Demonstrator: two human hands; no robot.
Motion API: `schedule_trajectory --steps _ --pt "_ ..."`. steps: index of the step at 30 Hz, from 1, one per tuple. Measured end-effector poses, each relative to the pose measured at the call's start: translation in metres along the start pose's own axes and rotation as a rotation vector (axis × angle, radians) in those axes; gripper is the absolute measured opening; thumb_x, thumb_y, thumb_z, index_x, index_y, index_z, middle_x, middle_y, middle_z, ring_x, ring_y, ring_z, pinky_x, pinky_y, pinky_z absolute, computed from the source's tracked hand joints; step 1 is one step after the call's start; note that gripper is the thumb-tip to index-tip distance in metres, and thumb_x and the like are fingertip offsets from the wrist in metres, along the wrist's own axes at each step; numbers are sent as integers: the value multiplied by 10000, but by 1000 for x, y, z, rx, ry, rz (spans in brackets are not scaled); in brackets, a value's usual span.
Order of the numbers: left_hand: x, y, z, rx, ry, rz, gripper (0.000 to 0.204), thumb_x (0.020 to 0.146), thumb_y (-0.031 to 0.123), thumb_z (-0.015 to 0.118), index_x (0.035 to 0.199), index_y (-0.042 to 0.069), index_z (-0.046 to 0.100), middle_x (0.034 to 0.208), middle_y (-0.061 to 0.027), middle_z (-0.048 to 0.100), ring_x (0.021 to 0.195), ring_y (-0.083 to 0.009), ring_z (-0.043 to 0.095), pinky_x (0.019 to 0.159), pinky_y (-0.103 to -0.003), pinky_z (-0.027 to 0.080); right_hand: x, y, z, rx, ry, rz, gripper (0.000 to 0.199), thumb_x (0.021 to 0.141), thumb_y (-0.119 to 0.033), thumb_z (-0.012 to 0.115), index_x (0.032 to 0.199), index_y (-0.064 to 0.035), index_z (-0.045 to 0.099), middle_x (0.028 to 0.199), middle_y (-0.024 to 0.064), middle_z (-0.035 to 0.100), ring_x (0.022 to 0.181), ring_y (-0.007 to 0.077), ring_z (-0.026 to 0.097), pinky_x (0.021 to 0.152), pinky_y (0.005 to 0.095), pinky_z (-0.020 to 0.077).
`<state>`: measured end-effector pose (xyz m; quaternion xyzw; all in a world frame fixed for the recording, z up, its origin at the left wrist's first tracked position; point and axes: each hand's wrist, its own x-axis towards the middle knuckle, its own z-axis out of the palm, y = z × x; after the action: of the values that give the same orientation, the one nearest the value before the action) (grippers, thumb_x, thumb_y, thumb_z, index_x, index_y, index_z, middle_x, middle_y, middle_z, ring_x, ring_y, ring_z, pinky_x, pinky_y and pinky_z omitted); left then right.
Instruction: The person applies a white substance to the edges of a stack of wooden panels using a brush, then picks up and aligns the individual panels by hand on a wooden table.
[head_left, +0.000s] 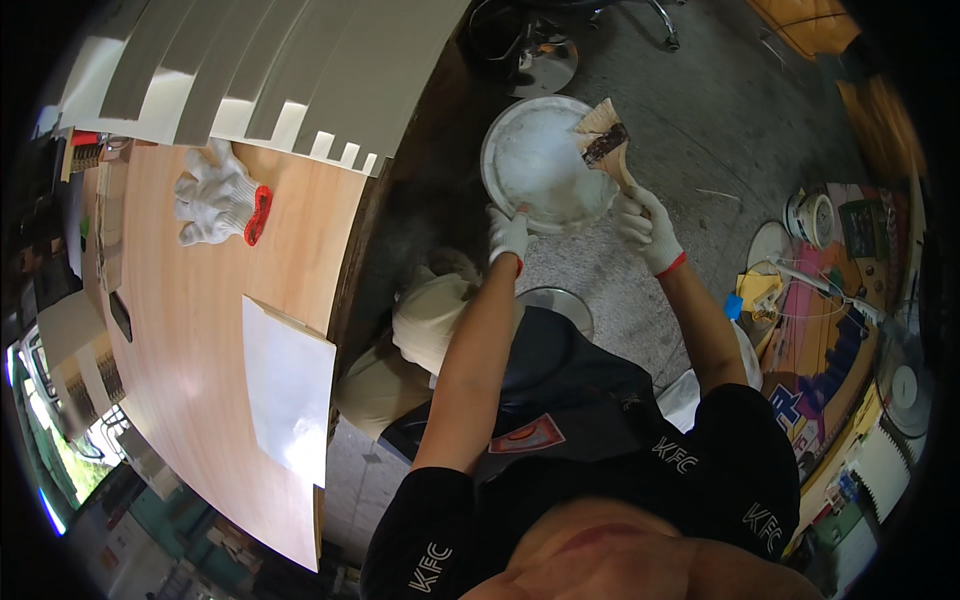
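wooden surface (200, 330) at left, spare white gloves (218, 206) lying on it | round white bucket (545, 165) held over the floor | left hand (509, 236) gripping its near rim | right hand (642, 222) closed on paintbrush (607, 142) at far rim

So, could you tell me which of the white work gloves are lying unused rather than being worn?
The pair of white gloves with red cuffs lying on the wooden tabletop, far left of the round white lid; the other two are on the left hand and right hand.
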<state>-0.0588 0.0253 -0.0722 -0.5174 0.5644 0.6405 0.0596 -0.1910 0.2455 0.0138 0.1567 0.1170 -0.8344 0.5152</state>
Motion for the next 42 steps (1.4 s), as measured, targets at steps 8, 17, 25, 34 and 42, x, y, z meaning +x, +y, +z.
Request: schedule_trajectory --steps 8,17,25,34,42 --pt "-11 16 -6 -69 -39 -62 684 939 192 701 1463 -1 306 1334 -249 561 1044 -371 695 680 -455 681 -18 -16 33 -1192 358 -244 584 979 -234 617 1518 -104 432 973 9 592 565 45 446 465 214 377" --pt "37 -15 -7 154 28 -47 732 944 329 678 1518 26 341 1314 -233 638 1039 -354 716 777 -390 605 -16 -23 94 -1341 325 -392 678 975 -238 617 1583 -76 363 869 -27 566 572 13 415 489 181 327" --pt "-22 51 -3 509 466 -70 676 917 300 733 1474 92 410 1300 -240 610 1094 -345 678 889 -400 562 -27 -32 145 -989 172 -213 626 1039 -265 513 1609 -112 307 639 -83 367 431 12 321 370 191 277" --pt "-115 176 -6 85 219 1062 187 871 151 773 1018 58 703 674 -40 585 634 -127 537 656 -289 476 -40 -27 156 -1022 150 -112 647 1018 -229 545 1611 -131 304 635 -76 382 404 10 332 341 185 273" --pt "-141 214 -6 153 -27 845 186 914 168 734 1029 24 709 714 -25 644 664 -94 551 677 -270 483 -62 -17 177 -1176 210 -153 671 974 -170 554 1590 -36 325 609 -89 412 412 -1 343 350 189 268"
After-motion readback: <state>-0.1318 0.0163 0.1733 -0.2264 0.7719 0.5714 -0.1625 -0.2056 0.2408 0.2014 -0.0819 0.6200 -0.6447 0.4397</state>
